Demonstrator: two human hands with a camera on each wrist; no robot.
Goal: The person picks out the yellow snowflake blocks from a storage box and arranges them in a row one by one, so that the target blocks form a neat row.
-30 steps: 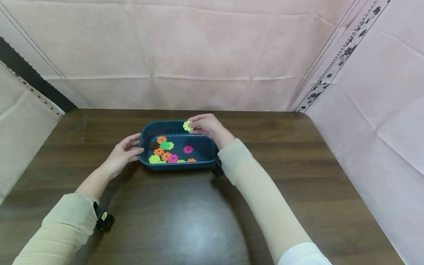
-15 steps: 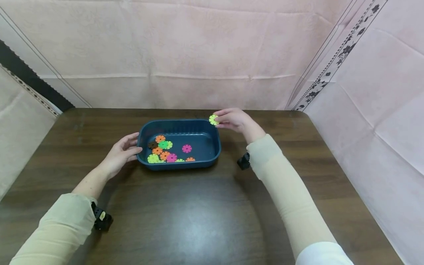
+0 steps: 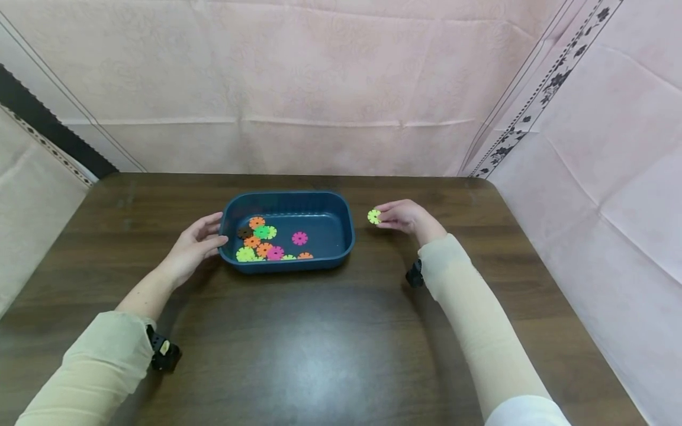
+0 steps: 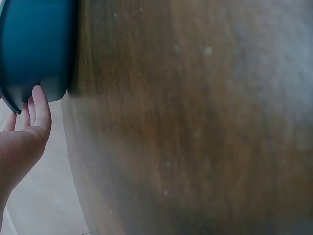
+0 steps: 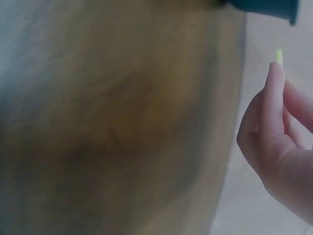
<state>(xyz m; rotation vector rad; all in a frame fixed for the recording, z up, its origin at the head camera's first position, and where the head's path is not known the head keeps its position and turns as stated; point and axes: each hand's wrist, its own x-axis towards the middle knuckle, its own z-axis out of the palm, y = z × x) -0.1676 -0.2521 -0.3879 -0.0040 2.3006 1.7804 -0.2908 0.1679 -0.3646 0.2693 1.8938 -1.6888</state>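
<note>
A dark blue plastic basin (image 3: 325, 260) stands on the table, with several small notched snowflake discs (image 3: 264, 250) in orange, green, pink, brown and yellow-green inside it. My left hand (image 3: 193, 249) touches the basin's left end, thumb at the rim and fingers along the outer wall. Seen from the left wrist, the digits rest against the outside of the basin (image 4: 39, 49). To the right of the basin, my right hand (image 3: 407, 218) pinches a yellow-green snowflake disc (image 3: 374, 217) between thumb and fingers. The right wrist view shows this disc (image 5: 279, 57) edge-on at the fingertips.
The brown wooden table (image 3: 298, 331) extends around the basin, with its far edge behind. Pale patterned cloth (image 3: 341, 89) hangs at the back and sides. Black wrist cameras (image 3: 165, 354) sit on both arms.
My right hand has carried the yellow-green snowflake disc from above the basin rightward past its rim, then lower over the table. The left hand has stayed at the basin's left end.
</note>
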